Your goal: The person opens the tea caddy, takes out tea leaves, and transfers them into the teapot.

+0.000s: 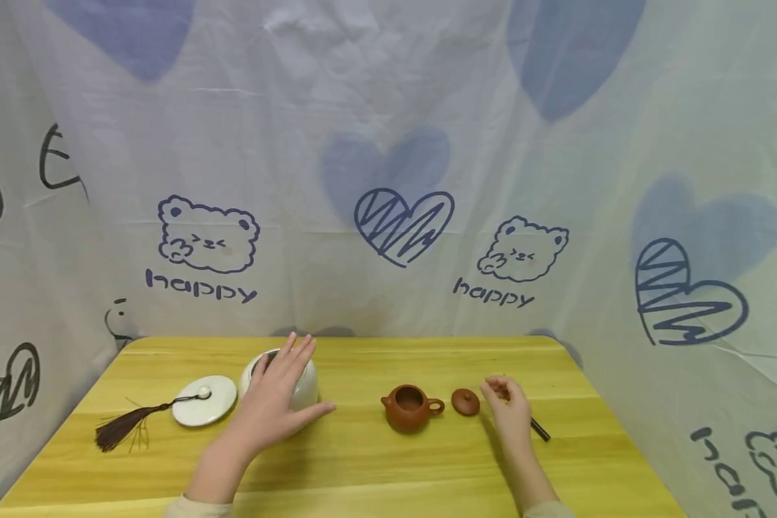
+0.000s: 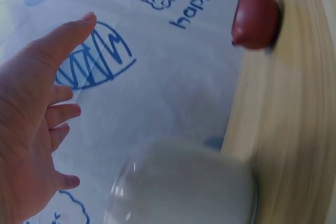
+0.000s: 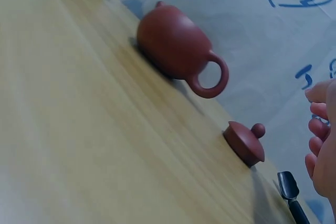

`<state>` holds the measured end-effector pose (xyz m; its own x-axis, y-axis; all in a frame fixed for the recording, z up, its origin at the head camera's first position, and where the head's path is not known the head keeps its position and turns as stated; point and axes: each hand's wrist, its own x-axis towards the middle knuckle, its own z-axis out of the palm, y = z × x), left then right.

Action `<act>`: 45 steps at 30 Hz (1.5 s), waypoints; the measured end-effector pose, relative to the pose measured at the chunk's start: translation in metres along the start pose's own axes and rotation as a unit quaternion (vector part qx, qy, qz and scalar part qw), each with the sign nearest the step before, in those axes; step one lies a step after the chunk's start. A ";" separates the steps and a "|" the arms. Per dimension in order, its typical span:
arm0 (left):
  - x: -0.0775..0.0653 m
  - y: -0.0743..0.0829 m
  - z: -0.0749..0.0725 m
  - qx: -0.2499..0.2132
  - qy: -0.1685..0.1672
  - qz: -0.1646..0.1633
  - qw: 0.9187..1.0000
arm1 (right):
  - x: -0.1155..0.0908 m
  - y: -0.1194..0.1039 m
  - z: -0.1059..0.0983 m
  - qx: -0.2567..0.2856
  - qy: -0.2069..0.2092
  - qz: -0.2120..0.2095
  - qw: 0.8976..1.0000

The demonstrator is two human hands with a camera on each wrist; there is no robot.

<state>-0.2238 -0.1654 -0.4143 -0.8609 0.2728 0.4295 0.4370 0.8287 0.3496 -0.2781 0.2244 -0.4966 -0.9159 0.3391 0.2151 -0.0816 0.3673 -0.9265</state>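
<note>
My left hand [image 1: 270, 404], fingers spread and straight, hovers over the white jar [image 1: 308, 385], whose dark opening shows behind the fingers. In the left wrist view a gap separates the hand from the jar [image 2: 184, 187]. My right hand [image 1: 511, 413] has loosely bent fingers with nothing between them. It hangs above a dark tea scoop [image 3: 288, 186], partly hidden by the hand in the head view. Left of that hand lies the small brown teapot lid [image 1: 465, 403], knob up. The brown clay teapot [image 1: 406, 417] stands uncovered, its handle pointing right.
A white jar lid [image 1: 194, 414] with a dark tassel [image 1: 128, 427] lies on the left of the yellow wood-grain table [image 1: 350, 475]. Printed cloth [image 1: 388, 93] hangs behind the table and at both sides.
</note>
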 end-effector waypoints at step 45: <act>0.030 0.040 0.170 -0.219 0.069 -0.084 0.970 | 0.005 0.042 0.029 -0.121 -0.004 -0.044 0.992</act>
<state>-0.2764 -0.0414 -0.5291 -0.8996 0.0596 0.4326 0.3886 0.5612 0.7308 -0.2970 0.2163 -0.5432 -0.9127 0.2891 0.2887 -0.0658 0.5934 -0.8022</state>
